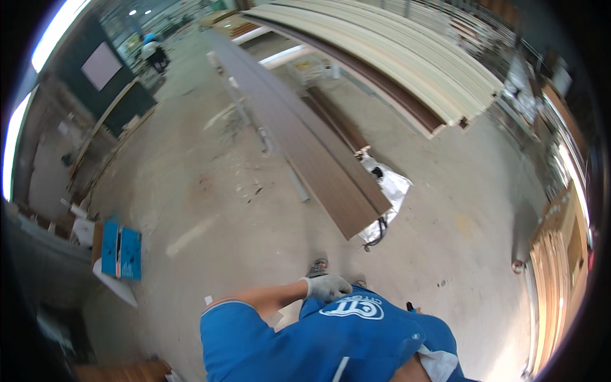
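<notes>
My left hand (328,288), in a pale grey work glove, is against the front of my blue shirt (273,344). Its fingers curl inward, and the shirt hides what they close on, if anything. At the lower right, beside a strip of bare arm, pale fabric (438,364) that looks like my right glove lies against the shirt; no fingers can be made out there. A small black object (411,308) pokes out by the shirt's right side. Ahead of me and apart from both hands, a long brown panel (331,172) rests on low supports.
Long cream profiles (388,51) lie stacked on a rack at the far right. Below the brown panel are dark boards (337,118) and silver sheeting (394,191). A blue box (121,251) is at left, wooden boards (550,286) at right. Another person (153,52) is far off.
</notes>
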Motion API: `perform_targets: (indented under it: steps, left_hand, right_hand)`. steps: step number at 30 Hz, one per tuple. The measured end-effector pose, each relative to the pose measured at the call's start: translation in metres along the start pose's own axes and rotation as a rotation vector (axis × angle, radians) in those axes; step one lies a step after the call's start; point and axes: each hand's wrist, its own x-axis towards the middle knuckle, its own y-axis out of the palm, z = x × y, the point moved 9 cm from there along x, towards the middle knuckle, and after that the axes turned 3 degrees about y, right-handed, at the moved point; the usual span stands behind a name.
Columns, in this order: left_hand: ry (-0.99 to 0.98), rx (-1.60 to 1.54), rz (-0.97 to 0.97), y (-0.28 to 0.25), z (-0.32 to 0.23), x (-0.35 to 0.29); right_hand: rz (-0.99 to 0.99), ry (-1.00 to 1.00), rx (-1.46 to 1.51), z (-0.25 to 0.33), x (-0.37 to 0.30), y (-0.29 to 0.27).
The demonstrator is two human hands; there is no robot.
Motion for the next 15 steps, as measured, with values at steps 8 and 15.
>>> perform_targets:
  steps: [8, 15]
  left_hand:
    - [0.007, 0.458, -0.156, -0.006, 0.020, 0.025]
    - [-0.065, 0.506, -0.194, -0.010, 0.035, 0.044]
  right_hand:
    - [-0.211, -0.067, -0.079, -0.025, -0.036, -0.038]
    - [-0.299, -0.027, -0.091, -0.056, -0.078, -0.030]
